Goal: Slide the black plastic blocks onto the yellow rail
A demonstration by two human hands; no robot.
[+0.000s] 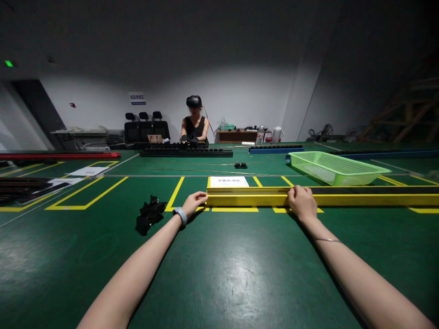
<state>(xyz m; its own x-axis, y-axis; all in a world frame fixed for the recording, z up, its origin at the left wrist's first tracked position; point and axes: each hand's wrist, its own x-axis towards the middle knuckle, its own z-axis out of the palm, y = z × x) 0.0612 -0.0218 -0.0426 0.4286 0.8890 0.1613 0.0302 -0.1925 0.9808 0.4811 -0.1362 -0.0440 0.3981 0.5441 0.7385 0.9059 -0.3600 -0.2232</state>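
A long yellow rail (254, 200) with a dark groove along its top lies across the green table, running out past the right edge of the view. My right hand (302, 202) is closed over the rail, fingers wrapped on its near and top sides. At the rail's left end is my left hand (194, 202), its thumb and fingers pinched together. Whatever small thing those fingertips hold is hidden. To the left of that hand sits a loose heap of small black parts (150, 214). A printed white sheet (228, 182) lies just behind the rail.
Behind the rail on the right stands a light green basket (336, 168). Two small black parts (240, 165) and thin rods lie farther back. Across the table, a person (195, 123) in a headset works at a black rail (185, 153). A red rail (61, 156) lies far left.
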